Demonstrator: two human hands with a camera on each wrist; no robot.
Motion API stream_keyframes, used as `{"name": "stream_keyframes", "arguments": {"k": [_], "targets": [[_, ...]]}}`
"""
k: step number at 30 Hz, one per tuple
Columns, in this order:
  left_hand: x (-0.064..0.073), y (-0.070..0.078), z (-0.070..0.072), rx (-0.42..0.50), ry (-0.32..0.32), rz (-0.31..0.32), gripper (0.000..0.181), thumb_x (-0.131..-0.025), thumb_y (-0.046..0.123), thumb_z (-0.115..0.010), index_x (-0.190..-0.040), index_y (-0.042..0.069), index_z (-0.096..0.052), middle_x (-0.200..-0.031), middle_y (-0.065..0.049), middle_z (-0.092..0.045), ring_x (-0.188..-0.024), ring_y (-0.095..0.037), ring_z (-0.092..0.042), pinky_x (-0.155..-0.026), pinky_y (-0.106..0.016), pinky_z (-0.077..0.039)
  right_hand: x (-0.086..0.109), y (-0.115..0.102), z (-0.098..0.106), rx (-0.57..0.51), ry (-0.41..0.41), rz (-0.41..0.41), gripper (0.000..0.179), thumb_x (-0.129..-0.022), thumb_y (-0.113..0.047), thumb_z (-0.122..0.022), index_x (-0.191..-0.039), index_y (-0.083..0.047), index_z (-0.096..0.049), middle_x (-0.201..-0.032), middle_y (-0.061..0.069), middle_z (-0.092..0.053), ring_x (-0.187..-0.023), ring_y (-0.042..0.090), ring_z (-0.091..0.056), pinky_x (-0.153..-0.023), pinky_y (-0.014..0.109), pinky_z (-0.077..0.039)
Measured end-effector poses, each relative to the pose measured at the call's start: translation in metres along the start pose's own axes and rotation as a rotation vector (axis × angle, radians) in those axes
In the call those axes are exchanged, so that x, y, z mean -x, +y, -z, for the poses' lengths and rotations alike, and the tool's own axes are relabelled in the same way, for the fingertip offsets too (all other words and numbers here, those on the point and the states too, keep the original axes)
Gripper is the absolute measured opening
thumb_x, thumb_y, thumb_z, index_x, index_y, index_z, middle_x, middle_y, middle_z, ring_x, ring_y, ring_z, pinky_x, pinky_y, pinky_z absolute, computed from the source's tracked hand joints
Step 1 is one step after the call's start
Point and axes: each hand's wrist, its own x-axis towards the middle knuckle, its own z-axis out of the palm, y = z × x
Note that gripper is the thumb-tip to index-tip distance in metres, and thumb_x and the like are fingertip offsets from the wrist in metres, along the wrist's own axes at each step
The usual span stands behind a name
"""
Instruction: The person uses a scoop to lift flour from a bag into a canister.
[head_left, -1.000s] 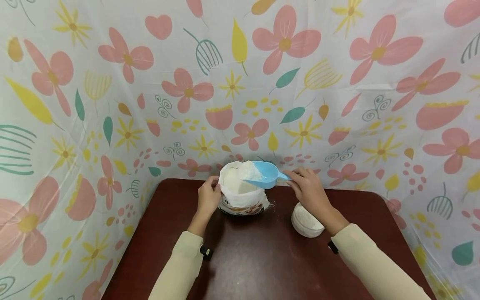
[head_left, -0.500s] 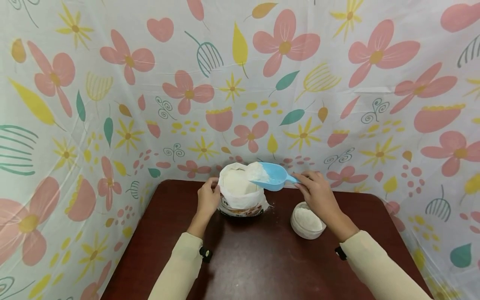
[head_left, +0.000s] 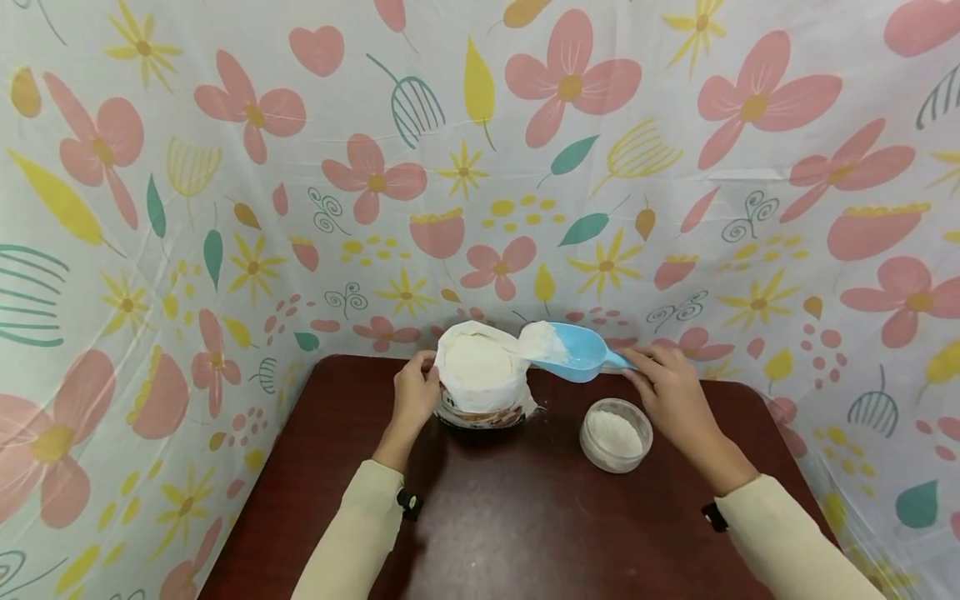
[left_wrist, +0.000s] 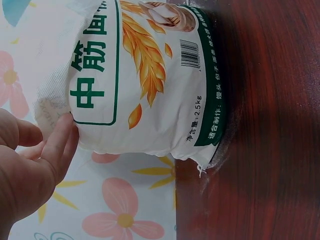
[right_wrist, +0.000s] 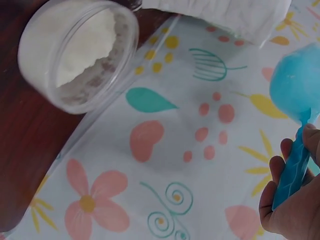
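Note:
A white flour bag (head_left: 491,400), its top rolled down and full of white flour (head_left: 474,364), stands at the back of the table. My left hand (head_left: 415,393) holds the bag's left rim; in the left wrist view its fingers (left_wrist: 59,145) lie against the bag's printed side (left_wrist: 145,85). My right hand (head_left: 669,385) grips the handle of a light blue scoop (head_left: 583,348), held up just right of the bag's mouth. A heap of flour (head_left: 542,340) fills the scoop's front end. In the right wrist view, fingers wrap the handle (right_wrist: 292,172).
A clear round tub (head_left: 603,464) partly filled with flour stands on the dark red-brown table (head_left: 510,533), right of the bag and nearer me. Flour dust lies beside the bag. A flower-printed sheet (head_left: 480,200) hangs behind the table and at its sides.
The loaded scoop has moved right, from over the bag's mouth to beside its rim. My right arm has shifted right, uncovering the tub. My left hand stays at the bag.

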Motion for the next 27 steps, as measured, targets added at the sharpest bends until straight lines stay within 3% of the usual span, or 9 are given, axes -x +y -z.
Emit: {"name": "stream_keyframes", "arguments": {"k": [9,15,21,27], "targets": [[-0.001,0.002,0.000,0.000,-0.011,0.003,0.026,-0.104,0.006,-0.057,-0.128,0.004,-0.067,-0.110,-0.016,-0.072,-0.081,-0.024,-0.072,-0.069,-0.034,-0.064,0.017,0.009,0.023,0.023,0.068,0.006,0.037,-0.079,0.009,-0.082,-0.114,0.000,-0.077,-0.102,0.016,-0.071,-0.086,0.034,-0.058,-0.072,0.043,-0.042],[-0.001,0.004,0.001,-0.004,-0.004,-0.001,0.026,-0.104,0.006,-0.057,-0.127,0.004,-0.067,-0.109,-0.016,-0.072,-0.079,-0.024,-0.072,-0.068,-0.034,-0.064,0.029,0.014,0.036,0.044,0.060,-0.028,0.040,-0.076,0.010,-0.083,-0.114,0.000,-0.077,-0.104,0.017,-0.070,-0.092,0.037,-0.060,-0.075,0.046,-0.041],[0.000,0.003,0.000,0.004,-0.008,0.008,0.025,-0.104,0.006,-0.056,-0.127,0.004,-0.067,-0.108,-0.016,-0.072,-0.080,-0.024,-0.071,-0.069,-0.034,-0.065,0.044,0.021,0.049,0.069,0.047,-0.039,0.042,-0.073,0.011,-0.084,-0.113,-0.001,-0.077,-0.103,0.017,-0.070,-0.089,0.035,-0.057,-0.074,0.040,-0.038],[0.000,0.002,0.000,-0.005,-0.014,0.019,0.025,-0.105,0.007,-0.056,-0.127,0.005,-0.067,-0.110,-0.015,-0.071,-0.082,-0.024,-0.071,-0.070,-0.033,-0.065,0.058,0.030,0.058,0.091,0.033,-0.033,0.038,-0.076,0.007,-0.083,-0.113,-0.001,-0.077,-0.100,0.016,-0.068,-0.090,0.035,-0.057,-0.076,0.039,-0.038]]}}
